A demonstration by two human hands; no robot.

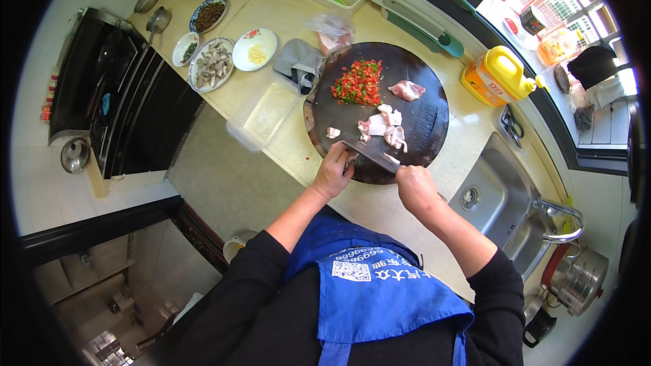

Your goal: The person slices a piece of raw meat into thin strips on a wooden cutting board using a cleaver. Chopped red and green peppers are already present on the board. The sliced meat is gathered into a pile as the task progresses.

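Observation:
My right hand (418,187) grips the handle of a cleaver (372,155), whose blade lies across the near part of a round dark chopping board (422,137). At the blade's far end my left hand (333,170) has curled fingers on a small piece of meat, mostly hidden. Sliced pieces of raw fatty meat (377,127) lie just beyond the blade, with a small piece (333,132) to their left. Another raw meat chunk (407,90) sits farther back. Chopped red and green peppers (358,82) form a pile at the board's back left.
Left of the board are a clear plastic container (264,117) overhanging the counter edge, a grey cloth (297,63), a plate of minced garlic (255,50) and a plate of mushrooms (212,64). A yellow oil jug (498,76) and a steel sink (488,190) are at right.

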